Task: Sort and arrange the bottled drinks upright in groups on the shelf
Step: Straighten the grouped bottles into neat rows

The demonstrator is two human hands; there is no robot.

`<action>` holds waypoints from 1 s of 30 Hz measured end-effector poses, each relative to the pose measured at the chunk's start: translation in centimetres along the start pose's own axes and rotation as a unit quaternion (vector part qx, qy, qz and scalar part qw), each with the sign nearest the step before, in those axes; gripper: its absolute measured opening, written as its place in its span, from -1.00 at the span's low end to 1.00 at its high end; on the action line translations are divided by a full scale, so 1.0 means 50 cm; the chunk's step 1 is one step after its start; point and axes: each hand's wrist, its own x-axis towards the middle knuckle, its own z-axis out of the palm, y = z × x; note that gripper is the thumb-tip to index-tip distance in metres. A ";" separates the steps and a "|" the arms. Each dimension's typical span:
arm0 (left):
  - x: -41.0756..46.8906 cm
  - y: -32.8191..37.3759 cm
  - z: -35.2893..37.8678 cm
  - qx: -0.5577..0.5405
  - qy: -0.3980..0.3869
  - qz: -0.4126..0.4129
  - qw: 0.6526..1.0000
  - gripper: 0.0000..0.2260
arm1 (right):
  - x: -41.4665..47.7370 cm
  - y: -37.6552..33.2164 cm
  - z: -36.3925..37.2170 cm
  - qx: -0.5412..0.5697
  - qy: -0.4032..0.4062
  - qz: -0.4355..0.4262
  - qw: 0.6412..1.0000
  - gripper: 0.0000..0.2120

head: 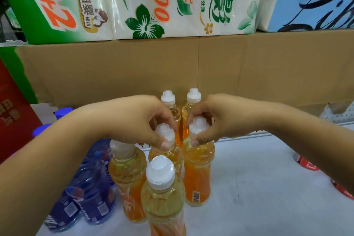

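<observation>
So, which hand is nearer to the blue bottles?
Left. The left hand pinches the cap of an orange drink bottle right of the blue bottles; the right hand grips the neighbouring bottle, farther right.

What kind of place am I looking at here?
Probably a shop or stockroom aisle: orange bottled drinks grouped on a white shelf, bulk tissue packs stacked on a cardboard box behind.

1. A pale grey shelf (258, 178) lies below me, scuffed with faint dark marks.
2. A brown cardboard sheet (115, 67) stands behind it as a back wall.
3. Green-and-white tissue packs (134, 2) sit above the cardboard, beside a blue pack (310, 0).
4. Red packaging (13, 113) fills my left edge.
</observation>
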 end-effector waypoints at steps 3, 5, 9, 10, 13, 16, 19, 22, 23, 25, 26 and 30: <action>0.014 -0.002 0.015 0.051 0.070 -0.006 0.996 -0.76 | 0.010 0.014 -0.002 -0.009 0.017 0.016 1.000 -0.69; 0.029 -0.009 0.021 0.048 0.101 -0.012 0.994 -0.79 | 0.019 0.023 -0.004 -0.013 0.025 0.027 0.999 -0.68; 0.067 -0.019 0.029 0.056 0.133 -0.036 0.989 -0.81 | 0.050 0.046 -0.006 -0.060 0.057 0.039 0.996 -0.63; 0.077 -0.020 0.031 0.053 0.144 -0.040 0.987 -0.82 | 0.058 0.052 -0.008 -0.069 0.062 0.041 0.995 -0.63; 0.102 -0.023 0.035 0.036 0.176 -0.045 0.983 -0.84 | 0.077 0.069 -0.014 -0.075 0.068 0.049 0.994 -0.62; 0.113 -0.028 0.037 0.033 0.189 -0.053 0.980 -0.84 | 0.089 0.080 -0.014 -0.082 0.067 0.052 0.993 -0.55; 0.117 -0.030 0.040 0.039 0.190 -0.060 0.979 -0.82 | 0.093 0.080 -0.008 -0.108 0.068 0.045 0.991 -0.54; 0.116 -0.022 0.037 0.047 0.181 -0.070 0.980 -0.73 | 0.090 0.074 -0.008 -0.103 0.063 0.051 0.991 -0.56; 0.113 -0.019 0.034 0.040 0.181 -0.076 0.980 -0.69 | 0.087 0.072 -0.010 -0.103 0.059 0.055 0.991 -0.54; 0.100 -0.019 0.027 0.024 0.186 -0.088 0.978 -0.59 | 0.078 0.067 -0.012 -0.106 0.050 0.061 0.991 -0.47; 0.090 -0.020 0.022 0.017 0.188 -0.092 0.978 -0.56 | 0.072 0.064 -0.011 -0.109 0.048 0.066 0.991 -0.43; 0.023 -0.020 0.005 -0.013 0.211 -0.084 0.974 -0.64 | 0.045 0.033 0.001 -0.168 0.114 0.062 0.977 -0.39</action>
